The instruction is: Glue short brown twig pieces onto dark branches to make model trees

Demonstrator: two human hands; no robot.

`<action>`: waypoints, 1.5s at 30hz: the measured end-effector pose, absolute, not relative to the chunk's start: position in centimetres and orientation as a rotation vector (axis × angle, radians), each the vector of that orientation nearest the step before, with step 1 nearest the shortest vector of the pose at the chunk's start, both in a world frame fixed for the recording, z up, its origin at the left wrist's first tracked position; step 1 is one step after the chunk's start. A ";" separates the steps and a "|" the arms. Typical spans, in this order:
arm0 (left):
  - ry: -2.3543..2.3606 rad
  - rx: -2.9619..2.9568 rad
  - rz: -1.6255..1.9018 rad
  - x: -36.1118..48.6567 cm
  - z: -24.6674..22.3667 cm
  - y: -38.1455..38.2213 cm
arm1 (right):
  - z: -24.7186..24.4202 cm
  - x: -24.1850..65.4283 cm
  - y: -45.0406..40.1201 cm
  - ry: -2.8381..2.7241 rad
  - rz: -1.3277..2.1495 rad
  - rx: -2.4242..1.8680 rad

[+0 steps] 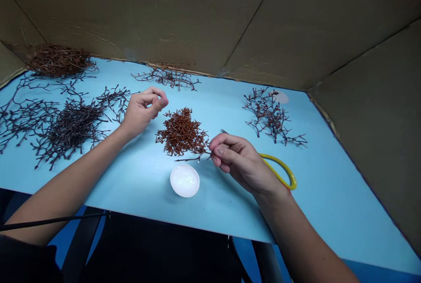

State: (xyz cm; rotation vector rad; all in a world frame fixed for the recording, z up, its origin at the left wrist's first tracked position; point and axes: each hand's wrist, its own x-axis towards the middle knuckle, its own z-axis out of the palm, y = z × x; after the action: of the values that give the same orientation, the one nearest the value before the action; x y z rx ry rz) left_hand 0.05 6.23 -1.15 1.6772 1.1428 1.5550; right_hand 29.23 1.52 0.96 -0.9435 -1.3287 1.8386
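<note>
Brown cardboard enclosure wall [210,15] stands behind a flat light-blue surface [329,213]. On it: loose dark branching twigs [70,129] at left; a smaller cluster of dark branching twigs [272,116] at right; a central heap of short reddish-brown clipped twig pieces [181,132]; a round white shallow dish [184,180] nearer the person. Yellow-handled scissors [283,171] lie partly under the right hand [241,160], its grip clenched on a thin dark twig [192,158] just beside the heap. Left hand [143,112] hovers left of the heap, grip closed, fingertips together, nothing visible held.

Right hand [243,162] pinches dark twig [192,158]; left hand [143,112] curled
</note>
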 end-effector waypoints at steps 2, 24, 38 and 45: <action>1.139 1.610 1.543 -0.1 -1.3 6.3 | 1.0 29.2 1.5 -1.326 1.831 -0.947; 1.051 1.399 1.526 -0.4 -1.6 6.5 | 1.0 29.3 1.6 -1.286 1.852 -0.929; 1.085 1.432 1.445 0.1 -1.0 6.1 | 1.4 29.1 1.4 -1.156 1.898 -0.879; 1.063 1.367 1.456 0.1 -1.2 6.1 | 0.8 29.3 1.7 -1.059 1.903 -0.881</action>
State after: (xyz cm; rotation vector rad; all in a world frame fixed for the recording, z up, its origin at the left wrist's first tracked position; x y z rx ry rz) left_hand 0.11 6.11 -1.15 1.3666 1.0627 1.4556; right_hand 29.27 1.68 0.84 -0.8814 -1.0590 1.9030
